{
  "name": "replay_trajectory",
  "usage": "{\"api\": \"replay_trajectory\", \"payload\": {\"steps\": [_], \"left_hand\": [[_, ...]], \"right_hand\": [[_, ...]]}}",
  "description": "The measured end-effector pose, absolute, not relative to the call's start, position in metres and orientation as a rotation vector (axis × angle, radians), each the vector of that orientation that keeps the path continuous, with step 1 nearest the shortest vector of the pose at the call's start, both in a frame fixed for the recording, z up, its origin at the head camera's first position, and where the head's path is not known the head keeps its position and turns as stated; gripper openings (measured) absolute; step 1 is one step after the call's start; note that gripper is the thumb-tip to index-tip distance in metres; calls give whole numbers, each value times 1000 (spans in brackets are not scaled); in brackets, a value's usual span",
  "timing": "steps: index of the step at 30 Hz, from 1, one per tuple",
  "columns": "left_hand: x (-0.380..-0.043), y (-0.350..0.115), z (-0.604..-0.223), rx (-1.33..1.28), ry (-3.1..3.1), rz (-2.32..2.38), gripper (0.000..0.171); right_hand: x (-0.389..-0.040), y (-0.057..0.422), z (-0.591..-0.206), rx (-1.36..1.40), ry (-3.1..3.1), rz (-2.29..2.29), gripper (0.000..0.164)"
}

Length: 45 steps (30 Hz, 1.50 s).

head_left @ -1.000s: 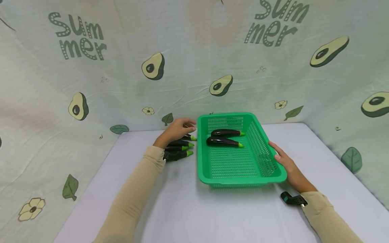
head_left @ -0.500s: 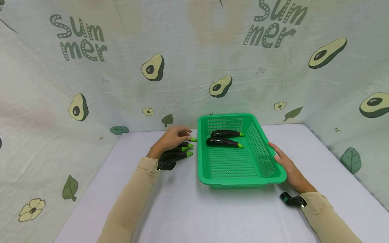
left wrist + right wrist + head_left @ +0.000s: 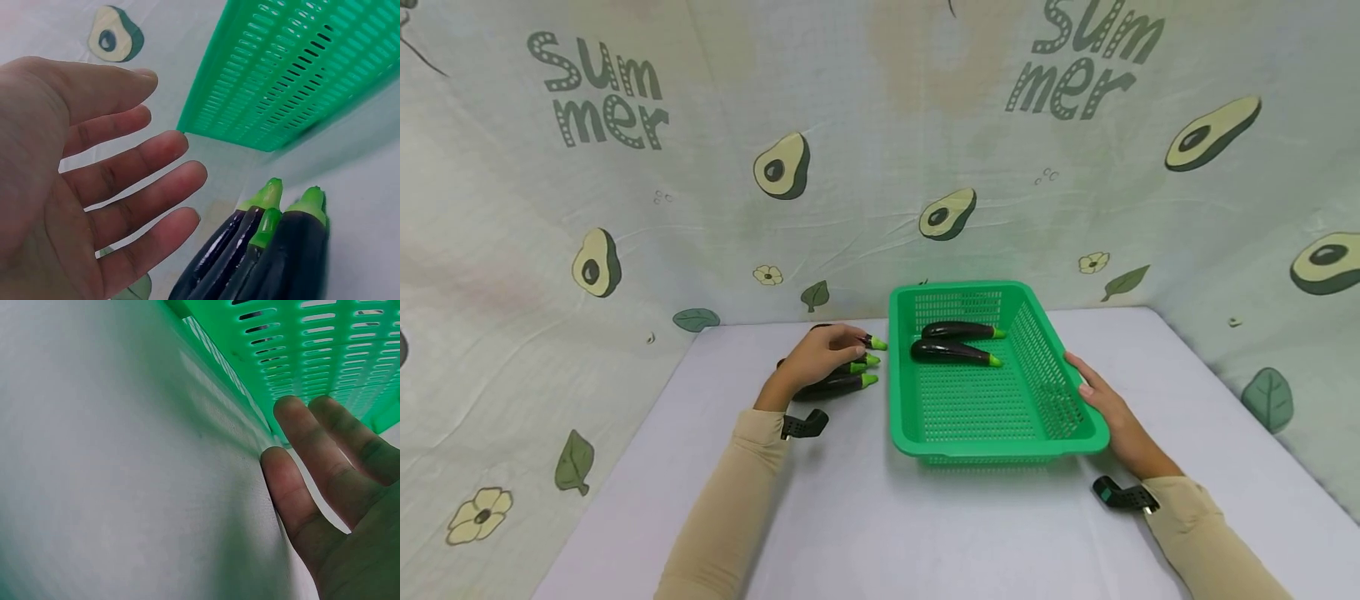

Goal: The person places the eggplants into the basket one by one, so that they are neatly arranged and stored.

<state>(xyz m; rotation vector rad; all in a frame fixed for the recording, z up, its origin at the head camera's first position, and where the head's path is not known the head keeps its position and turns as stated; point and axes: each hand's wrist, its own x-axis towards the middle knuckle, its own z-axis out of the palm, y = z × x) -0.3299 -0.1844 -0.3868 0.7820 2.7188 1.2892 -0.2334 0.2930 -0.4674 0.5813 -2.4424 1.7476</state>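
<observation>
From where I stand, the work looks about a third done: two eggplants (image 3: 955, 352) lie in the green basket (image 3: 897, 400), towards its twelve o'clock end. At least four loose eggplants (image 3: 835, 385) remain on the table (image 3: 850, 517) at the basket's nine o'clock. Over that bunch is the left hand (image 3: 820, 354), its grip wide, fingers spread, holding nothing; I can't tell whether it touches any. At three o'clock the right hand (image 3: 1108, 408) steadies the basket's side with fairly straight fingers.
</observation>
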Motion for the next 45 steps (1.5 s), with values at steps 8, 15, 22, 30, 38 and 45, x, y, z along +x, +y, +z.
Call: {"api": "replay_trajectory", "payload": {"steps": [8,15,22,30,38,45], "left_hand": [[-313,-195,-396,674,2653,1437,44],[-305,-202,-406,630,2609,1494,44],[-301,-208,-414,598,2630,1486,45],[-302,-219,-416,597,2687,1471,44],[-303,-233,-418,510,2819,1400,44],[-302,-243,-421,445,2900,1431,38]], "right_hand": [[-236,292,-470,593,-2438,1728,53],[-234,293,-467,596,-2430,1743,53],[-233,294,-467,586,-2434,1735,53],[-234,293,-467,595,-2430,1744,53],[-234,292,-464,601,-2438,1730,53],[-236,293,-467,591,-2449,1729,53]]}}
